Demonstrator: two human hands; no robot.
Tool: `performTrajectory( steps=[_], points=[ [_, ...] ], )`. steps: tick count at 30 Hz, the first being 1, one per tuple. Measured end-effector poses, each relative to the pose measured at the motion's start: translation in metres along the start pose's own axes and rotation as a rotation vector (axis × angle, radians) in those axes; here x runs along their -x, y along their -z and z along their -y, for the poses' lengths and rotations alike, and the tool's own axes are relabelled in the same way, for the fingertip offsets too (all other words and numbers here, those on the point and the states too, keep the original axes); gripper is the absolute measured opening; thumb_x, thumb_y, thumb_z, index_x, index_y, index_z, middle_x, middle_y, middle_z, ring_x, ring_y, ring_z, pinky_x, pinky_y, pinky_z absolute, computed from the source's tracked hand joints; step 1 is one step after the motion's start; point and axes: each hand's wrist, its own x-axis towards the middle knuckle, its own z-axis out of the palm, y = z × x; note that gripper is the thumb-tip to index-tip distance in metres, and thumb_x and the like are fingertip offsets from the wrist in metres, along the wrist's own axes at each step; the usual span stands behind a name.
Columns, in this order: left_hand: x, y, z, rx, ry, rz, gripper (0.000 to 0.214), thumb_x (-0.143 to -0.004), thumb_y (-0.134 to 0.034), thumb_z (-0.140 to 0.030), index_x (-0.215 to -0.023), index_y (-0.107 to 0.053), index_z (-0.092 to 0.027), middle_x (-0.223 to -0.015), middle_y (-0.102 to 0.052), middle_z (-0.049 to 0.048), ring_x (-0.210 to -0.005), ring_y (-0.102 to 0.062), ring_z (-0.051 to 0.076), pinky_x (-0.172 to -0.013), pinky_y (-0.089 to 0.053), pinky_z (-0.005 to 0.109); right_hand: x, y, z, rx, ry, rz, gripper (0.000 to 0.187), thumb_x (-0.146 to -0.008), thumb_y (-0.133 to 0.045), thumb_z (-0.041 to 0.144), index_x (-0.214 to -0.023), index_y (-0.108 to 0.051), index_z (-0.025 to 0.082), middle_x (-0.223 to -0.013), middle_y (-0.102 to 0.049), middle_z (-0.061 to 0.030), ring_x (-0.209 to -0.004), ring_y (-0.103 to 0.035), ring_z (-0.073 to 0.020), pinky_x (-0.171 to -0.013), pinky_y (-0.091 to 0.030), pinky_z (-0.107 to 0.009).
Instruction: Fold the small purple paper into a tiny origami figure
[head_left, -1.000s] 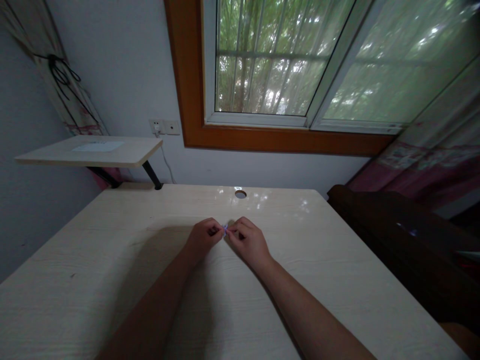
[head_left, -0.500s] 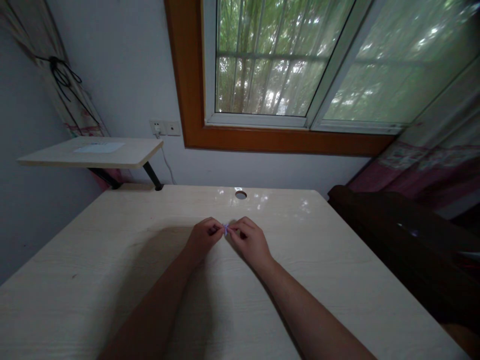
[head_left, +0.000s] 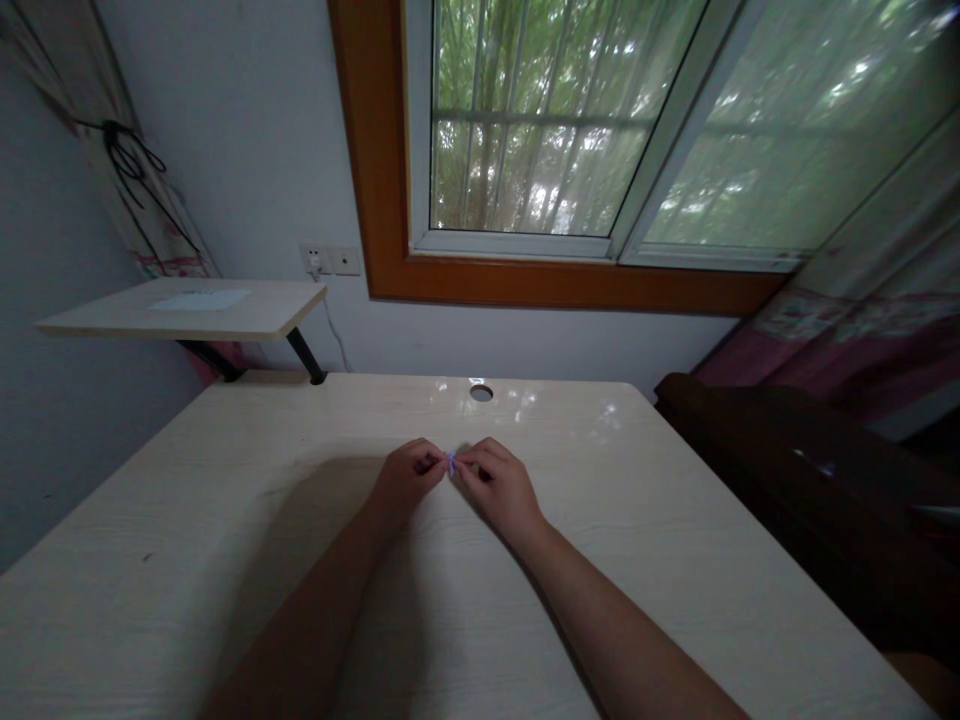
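My left hand (head_left: 405, 481) and my right hand (head_left: 498, 486) meet fingertip to fingertip over the middle of a pale wooden desk (head_left: 225, 520). Both are closed in a pinch on one tiny purple object (head_left: 451, 462) held between them. It is too small to name. Both forearms stretch from the bottom of the view across the desk top.
A round cable hole (head_left: 481, 393) lies at the desk's far edge. A small raised shelf (head_left: 187, 309) stands at the back left, with a wall socket (head_left: 330, 260) behind. A window (head_left: 570, 130) fills the wall ahead. Dark furniture (head_left: 787, 470) and a curtain (head_left: 870, 330) are at right.
The hands keep the same pinch on the purple object. Only the view has tilted a little, shifting the desk and shelf slightly down.
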Motion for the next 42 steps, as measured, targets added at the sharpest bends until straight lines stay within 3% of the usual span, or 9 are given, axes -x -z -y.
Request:
performTrajectory(
  steps=[11, 21, 30, 42],
  points=[
    [-0.0013, -0.0010, 0.0035, -0.041, -0.027, -0.005, 0.012, -0.080, -0.060, -0.023, -0.071, -0.066, -0.017, -0.071, -0.063, 0.0002, -0.066, -0.058, 0.013, -0.063, -0.043, 0.023, -0.0002, -0.0003, 0.0027, 0.003, 0.025, -0.009, 0.009, -0.087, -0.062, 0.020, -0.084, -0.071, 0.021, -0.081, -0.063, -0.0035, -0.074, -0.060, -0.0148, -0.065, -0.046, -0.025],
    [-0.0018, -0.0013, 0.0048, -0.027, -0.032, -0.024, 0.011, -0.081, -0.060, -0.023, -0.074, -0.066, -0.017, -0.072, -0.063, 0.0008, -0.066, -0.059, 0.013, -0.062, -0.044, 0.022, -0.0014, 0.0010, 0.0018, -0.043, -0.019, -0.029, 0.012, -0.089, -0.062, 0.024, -0.094, -0.073, 0.022, -0.086, -0.064, -0.0052, -0.077, -0.060, -0.0163, -0.069, -0.048, -0.028],
    [-0.0011, 0.0007, 0.0031, 0.068, -0.013, -0.085, 0.012, -0.081, -0.063, -0.026, -0.074, -0.066, -0.017, -0.071, -0.062, 0.0001, -0.063, -0.058, 0.012, -0.060, -0.043, 0.022, -0.0016, 0.0015, 0.0024, -0.067, -0.035, -0.030, 0.013, -0.090, -0.061, 0.024, -0.097, -0.072, 0.022, -0.086, -0.064, -0.0050, -0.075, -0.059, -0.0160, -0.066, -0.046, -0.028],
    [-0.0021, 0.0008, 0.0095, 0.208, 0.040, -0.056, 0.016, -0.083, -0.063, -0.032, -0.080, -0.066, -0.017, -0.068, -0.062, -0.0005, -0.062, -0.058, 0.012, -0.061, -0.044, 0.023, -0.0017, 0.0008, -0.0019, -0.068, -0.066, -0.030, 0.011, -0.088, -0.062, 0.024, -0.088, -0.072, 0.021, -0.079, -0.063, -0.0036, -0.068, -0.057, -0.0148, -0.062, -0.043, -0.027]
  ],
)
